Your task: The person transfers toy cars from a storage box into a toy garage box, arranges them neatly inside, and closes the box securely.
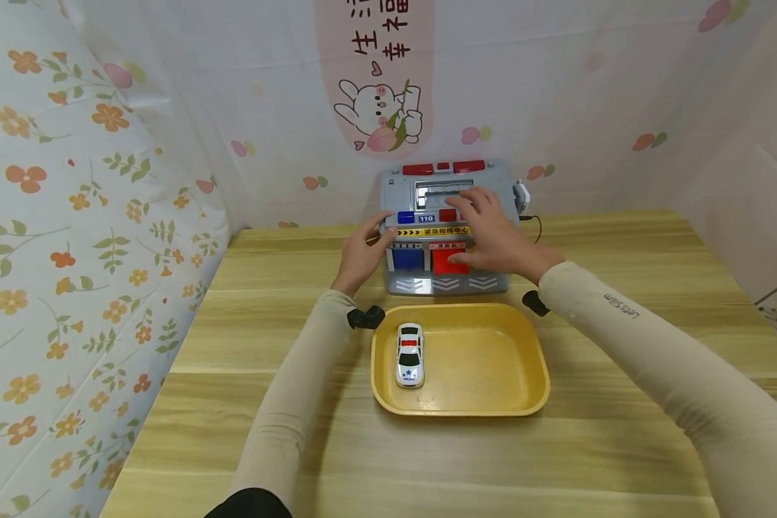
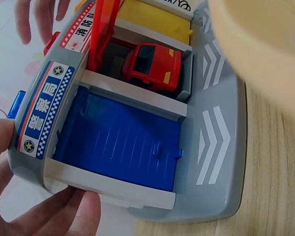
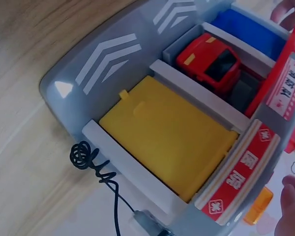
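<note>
A grey toy emergency station point(image 1: 398, 188) stands at the back of the table. My left hand point(image 1: 361, 253) grips its left side, near the blue button point(image 1: 405, 216) and the lowered blue door point(image 2: 123, 140). Over the station's right part, my right hand point(image 1: 495, 237) has its fingers spread and bent; contact with a button is unclear. In the left wrist view the red door point(image 2: 103, 34) is raised, and a red toy car point(image 2: 160, 69) sits in the middle bay. The right wrist view has the lowered yellow door point(image 3: 167, 137) beside that bay.
A yellow tray point(image 1: 479, 410) lies in front of the station, holding a white toy police car point(image 1: 410, 355) at its left. A coiled black cord point(image 3: 88, 156) hangs off the station's right side. A patterned cloth point(image 1: 272, 144) covers the wall behind.
</note>
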Available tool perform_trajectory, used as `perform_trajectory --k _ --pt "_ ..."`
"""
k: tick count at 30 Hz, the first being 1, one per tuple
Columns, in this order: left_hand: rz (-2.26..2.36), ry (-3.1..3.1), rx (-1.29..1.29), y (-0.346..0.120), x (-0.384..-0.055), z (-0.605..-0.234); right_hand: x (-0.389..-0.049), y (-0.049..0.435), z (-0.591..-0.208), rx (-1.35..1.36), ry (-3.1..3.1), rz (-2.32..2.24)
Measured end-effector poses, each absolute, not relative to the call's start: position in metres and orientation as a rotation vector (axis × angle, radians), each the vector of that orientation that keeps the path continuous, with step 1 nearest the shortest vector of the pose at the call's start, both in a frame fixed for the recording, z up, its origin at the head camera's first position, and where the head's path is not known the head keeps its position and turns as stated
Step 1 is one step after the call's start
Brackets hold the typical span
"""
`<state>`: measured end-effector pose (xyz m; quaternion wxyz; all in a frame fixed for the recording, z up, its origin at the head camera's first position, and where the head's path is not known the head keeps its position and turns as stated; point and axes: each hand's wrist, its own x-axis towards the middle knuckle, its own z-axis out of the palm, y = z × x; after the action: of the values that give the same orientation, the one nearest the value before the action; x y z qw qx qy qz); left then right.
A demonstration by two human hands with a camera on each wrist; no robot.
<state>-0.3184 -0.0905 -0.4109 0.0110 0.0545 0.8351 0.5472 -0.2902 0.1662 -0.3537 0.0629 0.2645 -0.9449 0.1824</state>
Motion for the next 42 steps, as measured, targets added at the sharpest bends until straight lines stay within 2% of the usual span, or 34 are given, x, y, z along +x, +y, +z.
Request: perform_trajectory --k 12,23,42 --pt "1.715 2.618 0.178 -0.090 -0.319 -0.414 -0.295 0.160 -0.365 0.816 -2.966 0.536" --pt "1.742 2.600 0.202 -0.088 -0.319 -0.415 -0.306 0.162 -0.389 0.947 -2.690 0.059" --pt "1.720 2.610 0.184 -0.091 -0.319 -0.412 -0.316 0.159 -0.410 0.858 -2.496 -0.142"
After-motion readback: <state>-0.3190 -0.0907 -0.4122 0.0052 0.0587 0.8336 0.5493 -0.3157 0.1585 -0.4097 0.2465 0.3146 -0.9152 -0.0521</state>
